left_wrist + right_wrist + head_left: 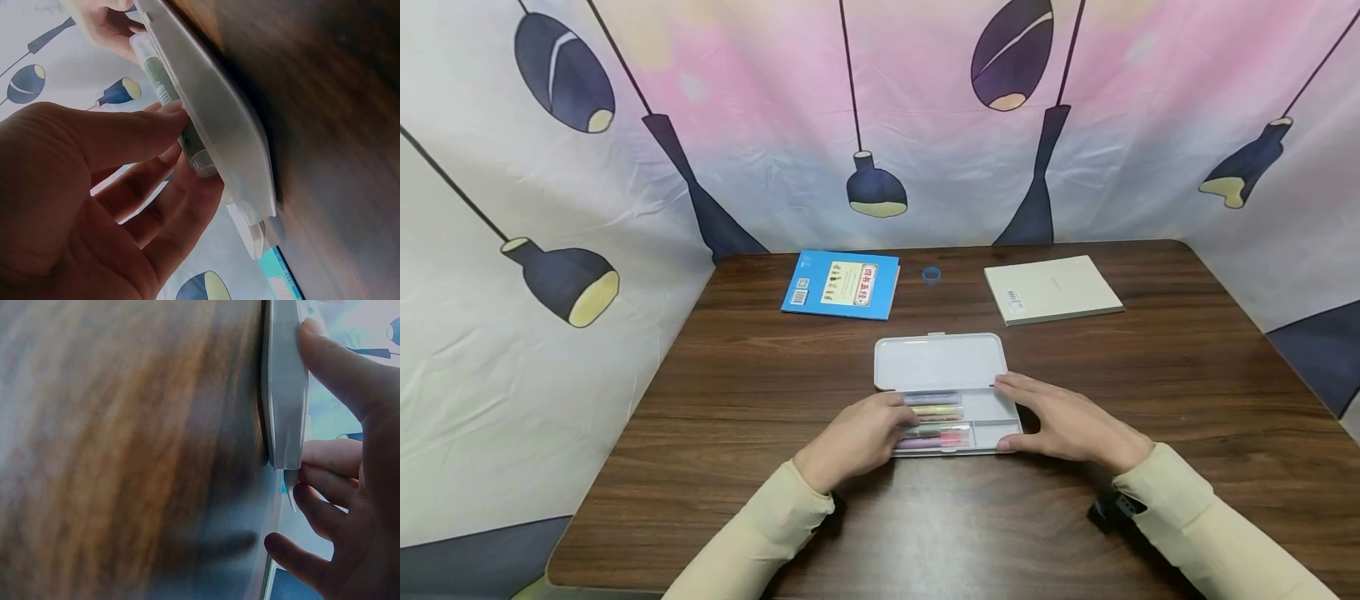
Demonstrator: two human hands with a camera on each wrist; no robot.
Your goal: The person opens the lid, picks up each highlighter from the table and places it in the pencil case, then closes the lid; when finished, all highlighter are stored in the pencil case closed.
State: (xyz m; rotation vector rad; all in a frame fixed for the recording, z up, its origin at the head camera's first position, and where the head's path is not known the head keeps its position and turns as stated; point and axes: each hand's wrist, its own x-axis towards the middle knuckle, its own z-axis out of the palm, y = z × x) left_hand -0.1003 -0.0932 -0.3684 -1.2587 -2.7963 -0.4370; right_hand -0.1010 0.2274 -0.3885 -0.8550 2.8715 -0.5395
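Note:
A white pencil case [997, 406] lies on the table with its lid [940, 362] folded back. Several coloured pens [934, 399] fill its left part; the compartments at the right show bare white bottoms. My left hand [865, 437] reaches over the case's left end and pinches a green marker [160, 81] between thumb and fingers, at the near wall; in the left wrist view its clear ends show. With thumb on the near rim and fingers at the right side, my right hand [1063, 421] grips the case's right end, also visible in the right wrist view [289, 387].
Behind the case lie a blue book [842, 285], a small blue ring-shaped roll [931, 275] and a pale book [1054, 289]. A patterned curtain [880, 117] hangs along the back edge of the brown wooden table [737, 400].

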